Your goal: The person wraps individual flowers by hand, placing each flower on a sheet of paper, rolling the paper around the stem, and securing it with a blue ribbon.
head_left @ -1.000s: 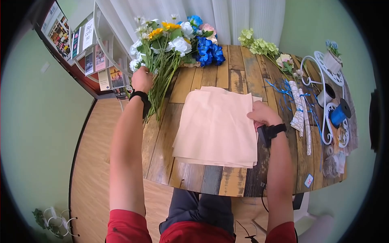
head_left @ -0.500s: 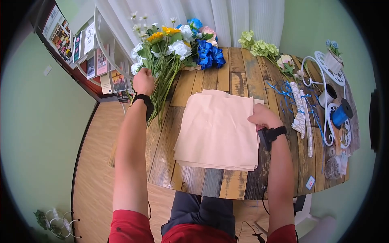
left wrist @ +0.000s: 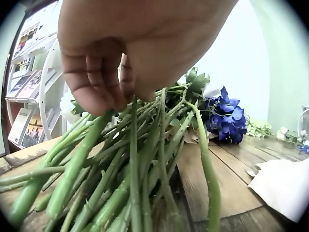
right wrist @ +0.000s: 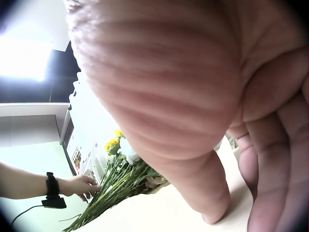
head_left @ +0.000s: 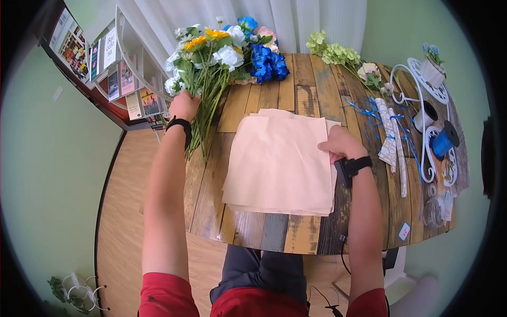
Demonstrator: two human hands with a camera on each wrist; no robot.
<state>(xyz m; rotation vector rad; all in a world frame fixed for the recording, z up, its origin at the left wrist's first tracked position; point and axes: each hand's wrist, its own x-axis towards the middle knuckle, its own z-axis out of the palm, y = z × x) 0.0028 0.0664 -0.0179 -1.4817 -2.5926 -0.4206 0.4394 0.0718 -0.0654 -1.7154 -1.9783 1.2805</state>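
In the head view, my left hand (head_left: 185, 105) is at the left side of a bunch of flowers lying on the table, by its green stems (head_left: 203, 121). The left wrist view shows those fingers curled, pinching a stem (left wrist: 77, 174) among many others. White blooms (head_left: 228, 57), yellow flowers (head_left: 215, 35) and blue ones (head_left: 268, 62) fill the bunch's far end. My right hand (head_left: 343, 143) grips the right edge of a stack of pale peach paper sheets (head_left: 277, 164). Its thumb lies on top, with the other fingers at the side, partly hidden.
Rolled patterned paper (head_left: 388, 137) tied with blue ribbon, a blue ribbon spool (head_left: 444, 140) and a white scroll stand (head_left: 425, 158) are on the right. Green blossoms (head_left: 338, 53) lie at the back. A magazine rack (head_left: 132, 79) stands left of the table (head_left: 259, 232).
The head view has shifted slightly. Small white daisies at the bunch's left have dipped lower toward the other blooms. Both hands stay in nearly the same places.
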